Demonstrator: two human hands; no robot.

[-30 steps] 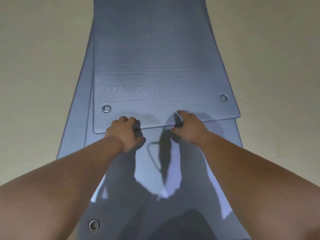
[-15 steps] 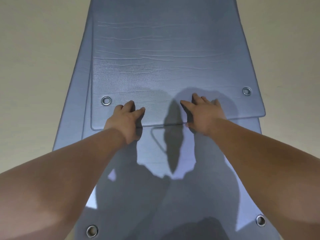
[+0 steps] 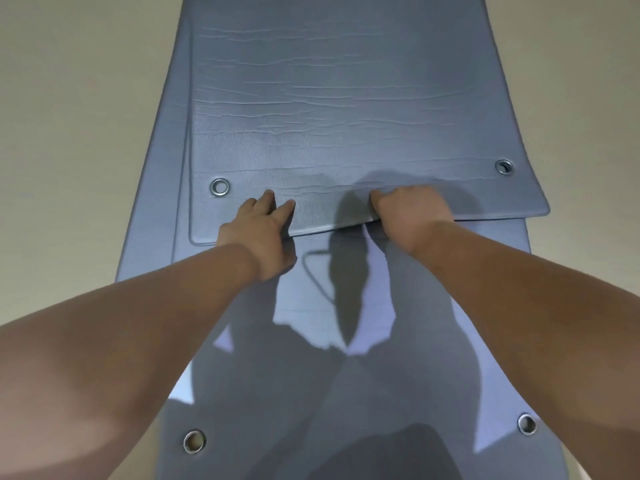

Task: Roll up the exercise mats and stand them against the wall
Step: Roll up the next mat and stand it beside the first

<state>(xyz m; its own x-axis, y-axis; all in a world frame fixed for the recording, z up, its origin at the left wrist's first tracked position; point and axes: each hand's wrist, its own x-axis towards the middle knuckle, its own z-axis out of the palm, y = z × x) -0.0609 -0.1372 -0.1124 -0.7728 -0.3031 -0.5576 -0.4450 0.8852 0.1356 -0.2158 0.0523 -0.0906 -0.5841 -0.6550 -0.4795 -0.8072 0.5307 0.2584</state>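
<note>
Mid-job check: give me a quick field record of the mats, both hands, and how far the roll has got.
top mat: blue-grey foam exercise mat, creased surface, lying flat on the lower mat
lower mat: matching blue-grey foam mat, flat on the beige floor
eyelets: metal rings, one at each near corner of the top mat
left hand: fingers straight, resting on the top mat's near edge
right hand: fingers curled round that edge, lifting it slightly
roll: not begun
wall: not in view
</note>
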